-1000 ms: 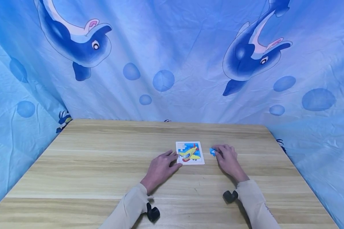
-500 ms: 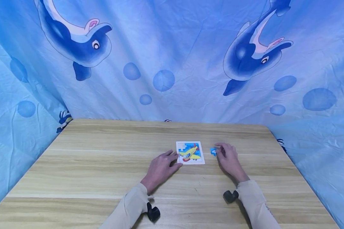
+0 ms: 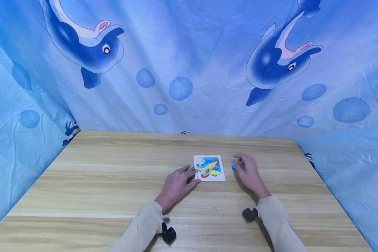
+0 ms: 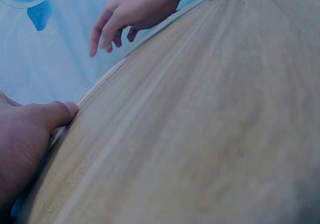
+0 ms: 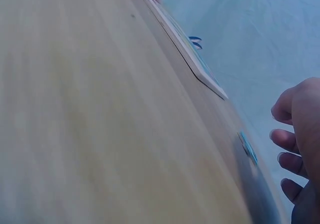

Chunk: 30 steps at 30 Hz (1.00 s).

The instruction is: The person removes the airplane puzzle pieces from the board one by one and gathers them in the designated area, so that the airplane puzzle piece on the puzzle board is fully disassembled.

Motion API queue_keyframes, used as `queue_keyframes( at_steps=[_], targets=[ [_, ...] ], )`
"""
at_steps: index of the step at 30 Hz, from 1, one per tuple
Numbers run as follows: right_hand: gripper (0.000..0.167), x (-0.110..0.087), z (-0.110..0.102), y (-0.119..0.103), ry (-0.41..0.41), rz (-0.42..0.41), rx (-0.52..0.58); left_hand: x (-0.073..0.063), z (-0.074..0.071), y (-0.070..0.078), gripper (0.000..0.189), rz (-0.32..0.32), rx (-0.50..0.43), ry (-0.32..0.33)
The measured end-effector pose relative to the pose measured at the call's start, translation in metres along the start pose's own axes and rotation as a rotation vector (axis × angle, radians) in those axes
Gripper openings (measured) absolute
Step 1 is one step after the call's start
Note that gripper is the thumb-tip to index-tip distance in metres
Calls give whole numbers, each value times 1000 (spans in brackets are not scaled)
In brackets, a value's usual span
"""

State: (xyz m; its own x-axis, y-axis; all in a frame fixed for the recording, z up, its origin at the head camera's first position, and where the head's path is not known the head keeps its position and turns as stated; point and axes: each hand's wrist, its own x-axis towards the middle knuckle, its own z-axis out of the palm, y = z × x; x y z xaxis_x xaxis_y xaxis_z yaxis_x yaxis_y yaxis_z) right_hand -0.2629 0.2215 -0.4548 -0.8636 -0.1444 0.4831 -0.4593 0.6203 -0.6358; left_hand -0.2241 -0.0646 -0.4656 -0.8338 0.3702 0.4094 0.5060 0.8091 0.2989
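Note:
A square jigsaw puzzle board (image 3: pixel 223 176) with a white frame and a yellow airplane picture lies flat on the table. A pale gap shows in the picture's upper left. My left hand (image 3: pixel 176 185) rests at the board's left side, its fingertips on the left edge and its thumb at the near left corner. To the right of the board lies a small blue puzzle piece (image 3: pixel 233 167), partly covered by my right hand (image 3: pixel 249 175) in the head view. In the right wrist view, the puzzle piece (image 5: pixel 248 147) is on the tabletop, with the right fingers loosely bent above and apart from it.
The wooden table (image 3: pixel 113 182) extends around both hands. Behind it and at both sides hangs a blue curtain (image 3: pixel 208 70) printed with dolphins and bubbles. Black wrist cameras (image 3: pixel 168 234) sit on both sleeves.
My right hand has come away from the blue puzzle piece, rising and shifting slightly left over it. The piece stays beside the board. My left hand has stayed still.

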Motion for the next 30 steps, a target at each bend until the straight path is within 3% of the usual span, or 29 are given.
queue_keyframes(
  at_steps=[5, 26, 30],
  targets=[
    [27, 5, 9, -8, -18, -23, -4, 0, 1, 0, 43, 7, -1, 2],
    [22, 20, 54, -38, -178, 62, -110, 1, 2, -2, 42, 35, 2, 31],
    [22, 22, 60, -39, -208, 46, -138, 1, 2, -3, 43, 35, 5, 28]
  ],
)
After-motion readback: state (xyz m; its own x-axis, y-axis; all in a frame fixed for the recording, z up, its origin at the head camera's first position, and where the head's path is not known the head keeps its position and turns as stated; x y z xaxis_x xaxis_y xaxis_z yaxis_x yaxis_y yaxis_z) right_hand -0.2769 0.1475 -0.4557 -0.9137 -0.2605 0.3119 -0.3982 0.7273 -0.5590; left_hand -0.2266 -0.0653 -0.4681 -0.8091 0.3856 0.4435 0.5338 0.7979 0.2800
